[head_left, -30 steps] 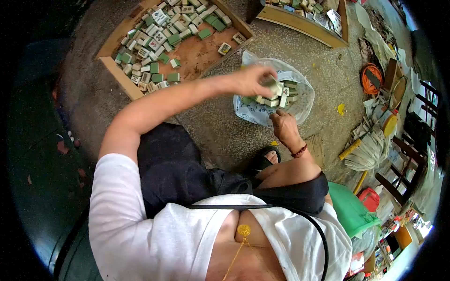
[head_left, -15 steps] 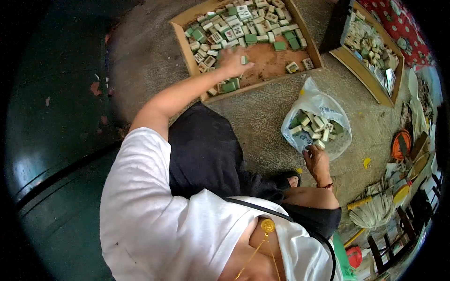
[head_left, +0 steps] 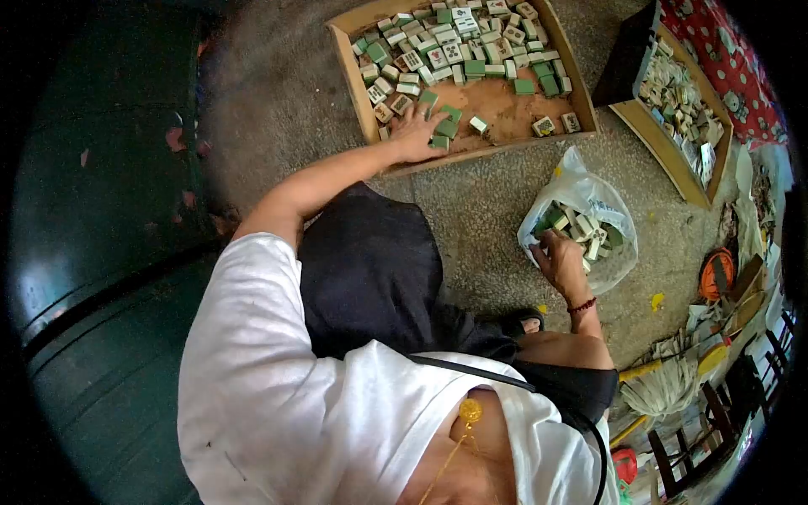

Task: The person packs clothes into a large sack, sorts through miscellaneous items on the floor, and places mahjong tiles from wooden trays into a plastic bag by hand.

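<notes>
- Fingers of my right hand (head_left: 562,261) are bent at the near left edge of the plastic bag (head_left: 576,178); I cannot tell whether they pinch its rim or a tile.
- Inside that open bag, just beyond my fingertips, loose tiles (head_left: 581,225) lie jumbled at many angles.
- Farther out and to the left, my left hand (head_left: 411,139) reaches over the near side of the wooden tray (head_left: 505,146), palm down, fingers spread.
- Just right of those spread fingers, green-backed tiles (head_left: 450,119) form a rough line running away from the near rim. This hand is much nearer them than my right; the bag lies to their right and closer to me.
- Beyond their right side, a lone pale tile (head_left: 478,124) sits apart, its long axis slanting down to the right.
- Past these, the crowded tiles (head_left: 450,52) fill the tray's far part, well apart from my right hand.
</notes>
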